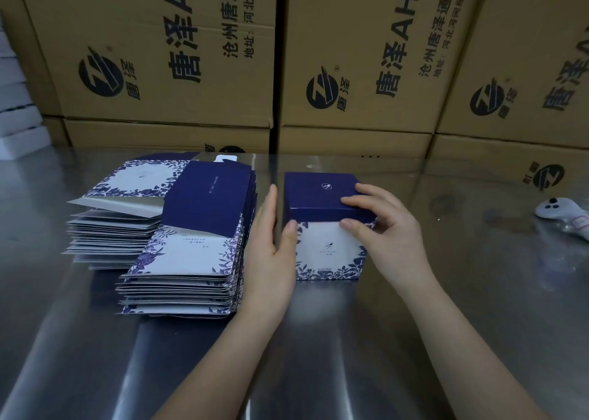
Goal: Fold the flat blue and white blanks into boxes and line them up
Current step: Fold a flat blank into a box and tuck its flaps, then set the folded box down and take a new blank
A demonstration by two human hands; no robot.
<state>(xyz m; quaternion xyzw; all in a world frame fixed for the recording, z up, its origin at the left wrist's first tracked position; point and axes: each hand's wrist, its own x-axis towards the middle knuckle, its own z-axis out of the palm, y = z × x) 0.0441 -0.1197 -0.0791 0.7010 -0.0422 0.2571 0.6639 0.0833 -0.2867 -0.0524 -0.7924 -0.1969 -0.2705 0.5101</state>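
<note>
**Head view.** A cube-shaped blue and white cardboard box (328,228) stood upright on the reflective steel table (350,356), right of centre. Its dark blue lid panel was on top and its white floral panel faced near.

The left hand (271,253) lay flat against the box's left wall, with its fingers straight and pointing far and its thumb touching the near left corner. The right hand (385,234) pinched the box's near top edge, with its fingers spread on the lid and its thumb pressed on the front panel just under that edge. Whether the lid's flap was fully tucked in could not be told.

Just left of the left hand sat the near stack of flat blue and white blanks (191,273), loosely fanned. A second fanned stack of blanks (118,228) lay farther left. A small white handheld device (561,217) rested at the right edge, and brown printed shipping cartons (159,52) walled the far side.

This was the only folded box in view, so the row had probably barely begun.

**Likely hazards:**
- Uneven pressure from the right fingers could crease the lid.
- Letting go before the flap had seated could allow the lid to spring up.
- The box could skid on the smooth steel if the left hand stopped bracing it.
- The left wrist, close to the near stack, could knock its loose blanks askew.
</note>
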